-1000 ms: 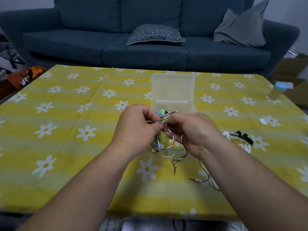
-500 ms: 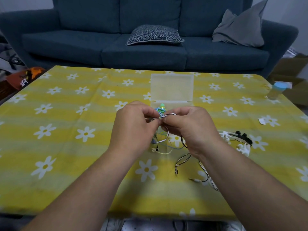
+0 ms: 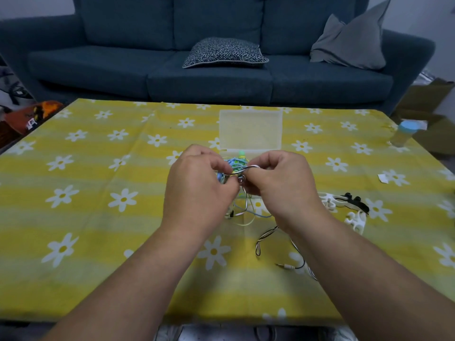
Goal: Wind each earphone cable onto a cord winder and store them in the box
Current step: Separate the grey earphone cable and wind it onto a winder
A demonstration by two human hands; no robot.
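Observation:
A tangle of earphone cables (image 3: 237, 166), blue, green and black-and-white, hangs between my two hands above the table. My left hand (image 3: 199, 188) pinches the bundle from the left. My right hand (image 3: 278, 183) pinches a black-and-white cable at the bundle's right side. Loose loops trail down to the cloth, and the black-and-white cable's plug (image 3: 285, 266) lies in front of my right forearm. The clear box (image 3: 250, 130) stands open just beyond my hands, lid upright. White cord winders (image 3: 354, 219) and a black one (image 3: 354, 201) lie to the right.
The table wears a yellow cloth with white daisies (image 3: 98, 193). A small bottle with a blue cap (image 3: 402, 134) stands at the far right edge, a paper scrap (image 3: 383, 178) nearer. A blue sofa (image 3: 197, 57) with cushions runs behind the table.
Both hands have lifted the tangle slightly and drawn apart a little, stretching the black-and-white cable between them. More of that cable now hangs off the cloth.

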